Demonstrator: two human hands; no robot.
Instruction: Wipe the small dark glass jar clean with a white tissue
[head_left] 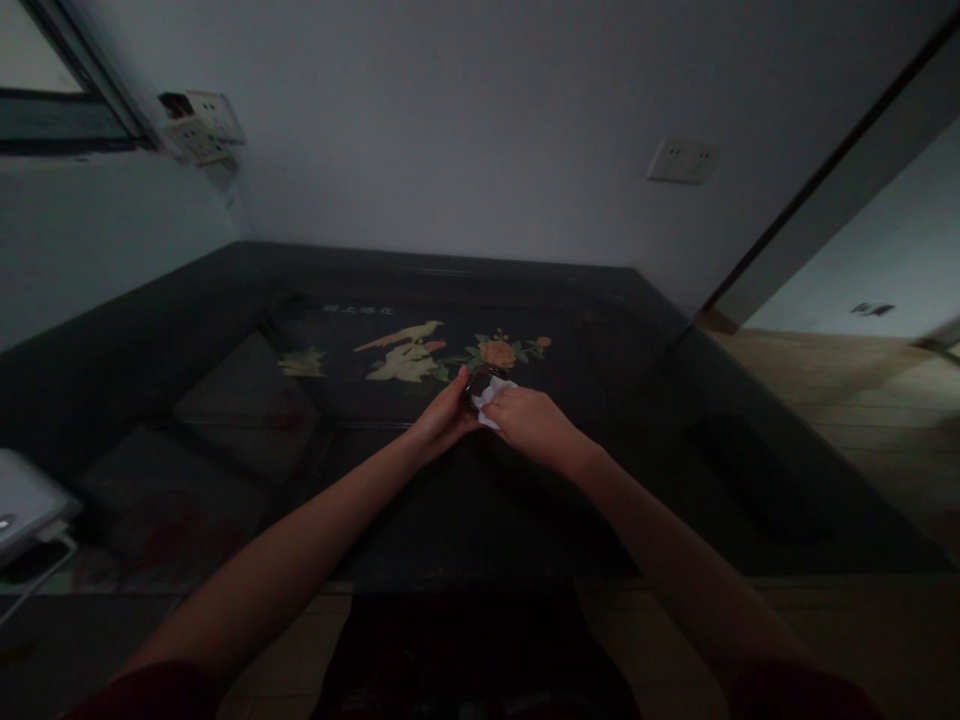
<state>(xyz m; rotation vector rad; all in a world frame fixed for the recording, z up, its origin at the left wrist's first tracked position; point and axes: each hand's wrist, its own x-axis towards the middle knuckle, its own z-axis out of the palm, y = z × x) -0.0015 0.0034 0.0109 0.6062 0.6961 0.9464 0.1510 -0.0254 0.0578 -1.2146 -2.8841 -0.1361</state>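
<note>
- The left hand [442,418] is wrapped around a small dark cup [480,384].
- The right hand [534,425] pinches a white tissue [491,397] against the cup.
- The cup is just above the dark bench [225,400], near its painted flower [498,353].

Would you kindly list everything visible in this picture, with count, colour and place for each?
small dark round glassy object: one, dark, held between both hands over the table
white crumpled tissue: one, white, pressed against the dark object by the right hand
dark lacquered table with painted bird and flowers: one, near-black, painting at its far middle
white wall sockets: one plate on the back wall; more at upper left
white device with a cable: one, at the table's left edge
wooden floor: light brown, at right
left hand: one, gripping the dark object's left side
right hand: one, holding the tissue to the object
</note>
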